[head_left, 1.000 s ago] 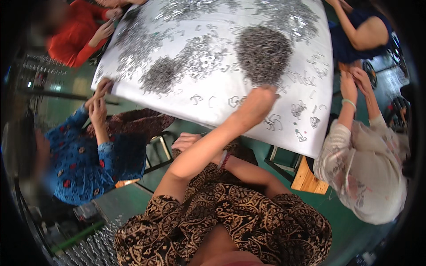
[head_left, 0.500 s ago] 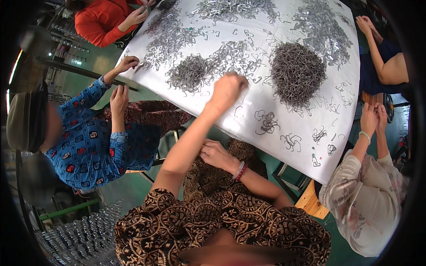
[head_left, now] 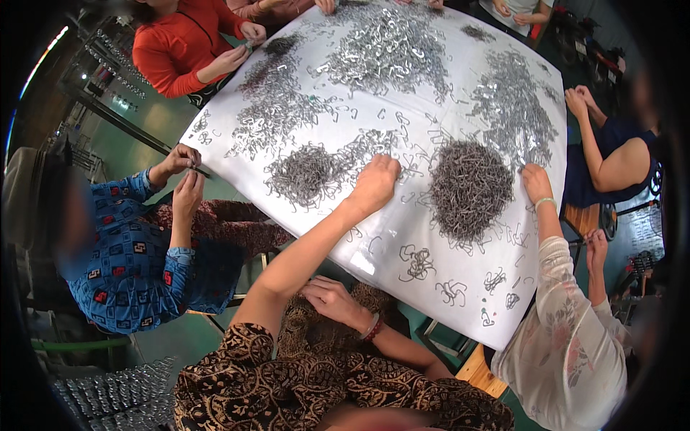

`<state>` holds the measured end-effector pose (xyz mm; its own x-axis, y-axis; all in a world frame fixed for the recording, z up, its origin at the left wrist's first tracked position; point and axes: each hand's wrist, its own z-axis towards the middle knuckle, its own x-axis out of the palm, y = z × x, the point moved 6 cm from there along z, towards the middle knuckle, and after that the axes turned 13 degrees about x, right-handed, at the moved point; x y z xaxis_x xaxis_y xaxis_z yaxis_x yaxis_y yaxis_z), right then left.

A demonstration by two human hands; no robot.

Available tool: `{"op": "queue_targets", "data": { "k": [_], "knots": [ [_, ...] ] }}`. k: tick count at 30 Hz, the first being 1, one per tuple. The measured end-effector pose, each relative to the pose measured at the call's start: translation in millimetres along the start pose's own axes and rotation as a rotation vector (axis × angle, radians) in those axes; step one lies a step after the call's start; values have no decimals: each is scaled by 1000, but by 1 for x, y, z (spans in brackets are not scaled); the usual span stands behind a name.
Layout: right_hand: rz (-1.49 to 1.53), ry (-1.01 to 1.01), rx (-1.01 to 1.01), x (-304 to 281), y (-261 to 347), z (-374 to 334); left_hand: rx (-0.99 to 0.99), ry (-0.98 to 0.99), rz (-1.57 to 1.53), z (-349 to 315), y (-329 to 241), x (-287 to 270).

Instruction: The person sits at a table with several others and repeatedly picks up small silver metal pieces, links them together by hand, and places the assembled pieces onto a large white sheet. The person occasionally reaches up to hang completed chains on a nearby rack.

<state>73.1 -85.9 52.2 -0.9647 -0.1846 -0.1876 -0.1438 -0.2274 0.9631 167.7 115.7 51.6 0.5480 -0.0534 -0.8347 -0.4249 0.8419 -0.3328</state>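
Observation:
My left hand (head_left: 377, 181) reaches over the white-covered table (head_left: 374, 255), its fingers curled down among loose bent metal hooks (head_left: 366, 147). Whatever it may grip is hidden beneath the fingers. Just left of it lies a dense grey heap of hooks (head_left: 302, 174); a bigger, darker heap of hooks (head_left: 471, 188) stands to its right. Over my lap, below the table edge, my right hand (head_left: 329, 296) is closed with thumb and fingers together, and what they hold cannot be made out. Beaded bracelets (head_left: 372, 327) circle that wrist.
Shiny hooks (head_left: 388, 50) spread across the far side, and small clusters of hooks (head_left: 417, 262) lie near the front corner. Co-workers sit around: a blue patterned shirt (head_left: 136, 258) at left, a red top (head_left: 176, 47) beyond, a pale floral sleeve (head_left: 564, 287) at right.
My left hand has come down onto the scattered hooks, while my right stays over my lap. At right, a co-worker's hand now reaches onto the table. The view has shifted, showing more of the far side.

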Motion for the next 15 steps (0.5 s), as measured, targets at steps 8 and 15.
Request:
{"op": "queue_targets", "data": {
  "k": [8,15],
  "knots": [
    [-57,-9,-45,6,-1,-7,-295,117,-198,-35,45,-4],
    [-120,-87,-157,2,4,-11,-197,149,113,-40,38,-25]
  ]
}}
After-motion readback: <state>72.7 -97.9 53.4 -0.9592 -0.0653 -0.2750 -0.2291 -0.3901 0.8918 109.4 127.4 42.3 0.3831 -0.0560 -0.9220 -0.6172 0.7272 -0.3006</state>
